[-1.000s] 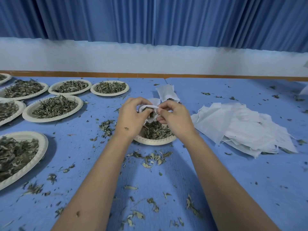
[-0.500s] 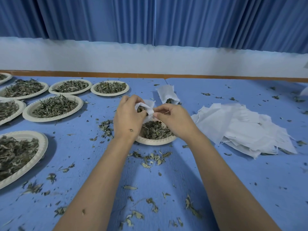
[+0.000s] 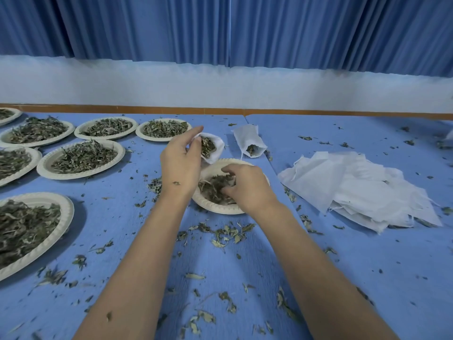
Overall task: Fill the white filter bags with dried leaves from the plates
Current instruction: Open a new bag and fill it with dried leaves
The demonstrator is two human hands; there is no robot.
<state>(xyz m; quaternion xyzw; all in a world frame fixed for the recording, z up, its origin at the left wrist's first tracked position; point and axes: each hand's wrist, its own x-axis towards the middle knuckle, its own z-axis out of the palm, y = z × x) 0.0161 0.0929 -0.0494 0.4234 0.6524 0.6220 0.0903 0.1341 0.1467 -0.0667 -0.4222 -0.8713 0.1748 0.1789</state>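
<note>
Head view looks down along my two bare forearms, stretched over the blue table [image 3: 343,266] to the round off-white paper plate [image 3: 220,209] straight ahead, my marker for everything else. My left hand [image 3: 180,165] is raised just above the plate's far-left rim, thumb and fingers pinching the edge of a small white filter bag [image 3: 215,148]. I hold it tipped, mouth gaping toward the plate, so that anything I fumble should drop back onto the plate rather than the table. Some leaves already show inside, but I judge it only part full. My right hand [image 3: 247,186] sits in the plate, fingers curled down into the heap of grey-green dried leaves [image 3: 213,190] and closing on a pinch; how much they have caught I cannot tell, as the fingers hide it. Just beyond the plate, to the right, lies a second white bag with leaves inside [image 3: 250,141], put aside where it won't be knocked. Well to the right of the plate is the loose pile of flat empty bags [image 3: 362,190], within my right hand's reach. To the left of the plate stand more paper plates of leaves [image 3: 83,158], waiting their turn. Spilled leaf scraps [image 3: 220,234] litter the table on the plate's near side, so loading is plainly messy work.
</note>
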